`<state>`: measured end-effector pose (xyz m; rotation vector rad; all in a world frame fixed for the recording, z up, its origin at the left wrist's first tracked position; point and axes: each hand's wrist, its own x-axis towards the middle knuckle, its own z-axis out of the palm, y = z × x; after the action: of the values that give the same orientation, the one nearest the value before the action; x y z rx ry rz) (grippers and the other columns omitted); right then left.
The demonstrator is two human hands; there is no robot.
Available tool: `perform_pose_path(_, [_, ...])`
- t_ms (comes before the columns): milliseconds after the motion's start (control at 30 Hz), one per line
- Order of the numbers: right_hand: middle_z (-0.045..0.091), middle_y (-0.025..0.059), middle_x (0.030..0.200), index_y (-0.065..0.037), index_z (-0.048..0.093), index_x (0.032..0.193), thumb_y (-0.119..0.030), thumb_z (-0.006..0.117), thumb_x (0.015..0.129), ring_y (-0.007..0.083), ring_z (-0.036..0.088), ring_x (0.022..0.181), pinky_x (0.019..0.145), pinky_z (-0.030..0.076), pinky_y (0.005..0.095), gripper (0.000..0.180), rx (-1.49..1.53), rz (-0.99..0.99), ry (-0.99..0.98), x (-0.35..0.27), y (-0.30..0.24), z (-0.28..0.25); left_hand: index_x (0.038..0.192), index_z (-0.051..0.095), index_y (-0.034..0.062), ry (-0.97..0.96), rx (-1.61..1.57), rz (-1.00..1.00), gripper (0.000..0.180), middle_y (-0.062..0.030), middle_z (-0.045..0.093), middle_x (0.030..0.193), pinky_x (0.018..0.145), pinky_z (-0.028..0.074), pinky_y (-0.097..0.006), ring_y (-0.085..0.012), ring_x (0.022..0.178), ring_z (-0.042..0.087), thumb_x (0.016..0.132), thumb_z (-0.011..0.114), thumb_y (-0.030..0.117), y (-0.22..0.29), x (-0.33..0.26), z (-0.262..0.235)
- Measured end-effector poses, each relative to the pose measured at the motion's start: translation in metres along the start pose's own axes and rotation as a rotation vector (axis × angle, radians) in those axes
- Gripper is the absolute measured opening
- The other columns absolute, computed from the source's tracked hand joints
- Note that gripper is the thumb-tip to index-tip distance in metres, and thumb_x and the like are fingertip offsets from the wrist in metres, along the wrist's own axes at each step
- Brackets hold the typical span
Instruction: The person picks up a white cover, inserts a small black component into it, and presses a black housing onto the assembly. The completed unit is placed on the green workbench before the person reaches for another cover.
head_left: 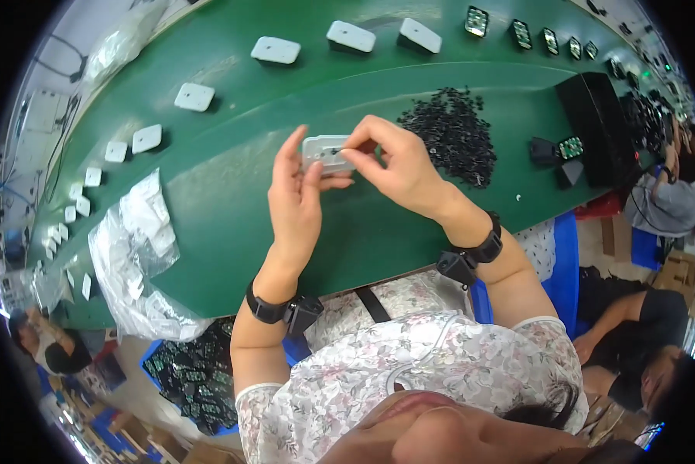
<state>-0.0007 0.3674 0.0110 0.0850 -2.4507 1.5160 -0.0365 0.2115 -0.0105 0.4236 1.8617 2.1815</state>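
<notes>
Here's the white cover (pixel 314 147) at one o'clock from my left hand (pixel 294 199), long axis roughly nine to three. Left's gripping it, thumb in front, fingers behind. My right hand (pixel 402 166), at three, is just as close: fingertips pinched closed at the cover's face, contents too small to tell. Black parts pile (pixel 452 139) beyond, also three o'clock.

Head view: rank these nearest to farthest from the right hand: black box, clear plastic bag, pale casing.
1. Pale casing: in the left hand, by the right hand.
2. Black box: on the table's right.
3. Clear plastic bag: on the table's left.
</notes>
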Motion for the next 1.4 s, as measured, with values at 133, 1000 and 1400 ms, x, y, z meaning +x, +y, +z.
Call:
perform_pose_path(133, [0.056, 0.0052, 0.077, 0.000, 0.058, 0.083, -0.001, 0.064, 0.079, 0.0114, 0.054, 0.064, 0.054, 0.042, 0.0240, 0.008, -0.021, -0.005, 0.010, -0.002, 0.001, -0.002, 0.115, 0.046, -0.0071, -0.029, -0.168, -0.072, 0.024, -0.0165, 0.060, 0.102, 0.078, 0.054, -0.030, -0.0229, 0.087, 0.065, 0.093, 0.046, 0.001, -0.004, -0.002, 0.001])
perform_pose_path(1000, [0.062, 0.0109, 0.071, -0.001, 0.054, 0.076, -0.016, 0.061, 0.078, 0.0228, 0.060, 0.063, 0.055, 0.045, 0.0340, 0.016, 0.143, -0.021, -0.024, -0.008, 0.010, 0.001, 0.104, 0.053, -0.0061, -0.017, 0.175, 0.098, 0.017, -0.0098, 0.059, 0.101, 0.087, 0.049, -0.028, -0.0149, 0.095, 0.059, 0.094, 0.049, 0.006, -0.011, -0.009, 0.002])
perform_pose_path(1400, [0.058, 0.0137, 0.078, -0.004, 0.043, 0.088, -0.012, 0.052, 0.086, 0.0368, 0.057, 0.072, 0.058, 0.044, 0.0433, 0.013, 0.072, -0.184, 0.137, -0.010, 0.010, 0.020, 0.094, 0.052, -0.0027, 0.040, 0.354, 0.303, 0.005, -0.0059, 0.053, 0.091, 0.072, 0.047, -0.026, -0.0134, 0.082, 0.054, 0.091, 0.052, 0.001, -0.010, -0.006, 0.002])
